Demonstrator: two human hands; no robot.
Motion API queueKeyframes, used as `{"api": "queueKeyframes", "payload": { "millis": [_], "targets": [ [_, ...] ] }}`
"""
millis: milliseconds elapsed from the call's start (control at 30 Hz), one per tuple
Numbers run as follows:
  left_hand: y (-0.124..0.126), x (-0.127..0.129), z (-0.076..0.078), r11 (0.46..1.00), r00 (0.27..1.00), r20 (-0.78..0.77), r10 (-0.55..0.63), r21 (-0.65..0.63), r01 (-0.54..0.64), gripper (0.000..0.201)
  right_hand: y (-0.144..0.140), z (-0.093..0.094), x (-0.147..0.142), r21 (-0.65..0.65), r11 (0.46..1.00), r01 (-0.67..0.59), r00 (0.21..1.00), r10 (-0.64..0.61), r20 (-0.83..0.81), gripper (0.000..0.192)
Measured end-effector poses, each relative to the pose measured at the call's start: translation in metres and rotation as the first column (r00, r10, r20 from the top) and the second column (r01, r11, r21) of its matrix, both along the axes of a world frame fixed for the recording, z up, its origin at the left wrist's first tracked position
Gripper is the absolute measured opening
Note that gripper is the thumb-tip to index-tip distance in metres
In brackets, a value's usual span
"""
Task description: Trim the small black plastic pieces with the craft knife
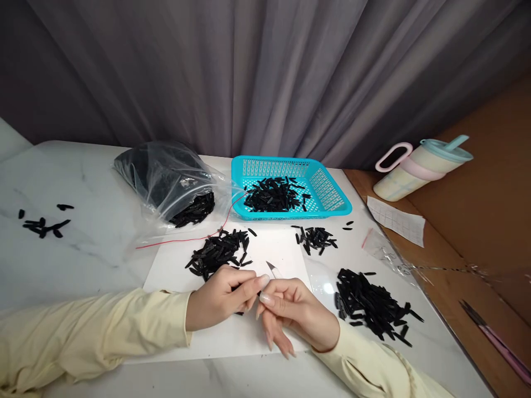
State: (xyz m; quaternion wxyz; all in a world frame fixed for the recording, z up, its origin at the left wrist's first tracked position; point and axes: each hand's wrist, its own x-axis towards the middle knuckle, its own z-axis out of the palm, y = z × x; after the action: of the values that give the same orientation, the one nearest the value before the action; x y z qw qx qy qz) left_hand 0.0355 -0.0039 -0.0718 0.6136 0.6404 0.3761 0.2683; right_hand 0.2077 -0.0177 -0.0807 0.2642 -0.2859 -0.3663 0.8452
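Note:
My left hand (pixel 222 296) and my right hand (pixel 296 312) meet over a white sheet (pixel 232 337) on the marble table. The left fingers pinch a small black piece that is mostly hidden between the two hands. My right hand grips a small knife whose pale blade (pixel 272 270) points up and away. A pile of thin black pieces (pixel 218 255) lies on the sheet just beyond my left hand. Another, bigger pile (pixel 371 304) sits to the right of my right hand.
A turquoise basket (pixel 327 190) with black pieces stands behind, beside a clear plastic bag (pixel 166 177) of more. A small heap (pixel 316 239) lies before the basket, a few pieces (pixel 43 224) far left. A pastel cup (pixel 418 168), paper slip (pixel 396 220) and pink tool (pixel 495 337) are right.

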Motion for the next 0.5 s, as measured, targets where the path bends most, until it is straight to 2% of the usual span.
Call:
{"api": "queueKeyframes", "payload": {
  "millis": [133,233,333,400,500],
  "targets": [
    [0.0022,0.0006,-0.0021,0.997,0.998,-0.054,0.033,0.075,-0.029,0.045,-0.0011,-0.0021,-0.0038,0.046,0.998,0.039,0.999,-0.041,0.023,0.032],
    [0.0035,0.0019,-0.0027,0.995,0.994,-0.077,0.083,0.065,-0.078,0.044,-0.001,-0.003,-0.0045,0.062,0.996,0.063,0.998,-0.065,0.019,0.031],
    [0.0048,0.0035,-0.0013,0.987,0.991,-0.014,0.135,-0.091,-0.136,0.043,-0.0005,-0.0011,-0.0029,0.05,0.996,0.068,0.998,-0.068,0.01,0.031],
    [0.0057,0.0041,-0.0006,0.961,0.982,0.043,0.184,-0.218,-0.17,0.045,-0.0002,0.0011,-0.0012,0.052,0.996,0.074,0.997,-0.074,0.001,0.034],
    [0.006,0.0042,-0.0017,0.928,0.965,0.084,0.249,-0.308,-0.212,0.048,0.0001,0.0031,0.0006,0.07,0.993,0.093,0.996,-0.093,-0.007,0.039]
  ]
}}
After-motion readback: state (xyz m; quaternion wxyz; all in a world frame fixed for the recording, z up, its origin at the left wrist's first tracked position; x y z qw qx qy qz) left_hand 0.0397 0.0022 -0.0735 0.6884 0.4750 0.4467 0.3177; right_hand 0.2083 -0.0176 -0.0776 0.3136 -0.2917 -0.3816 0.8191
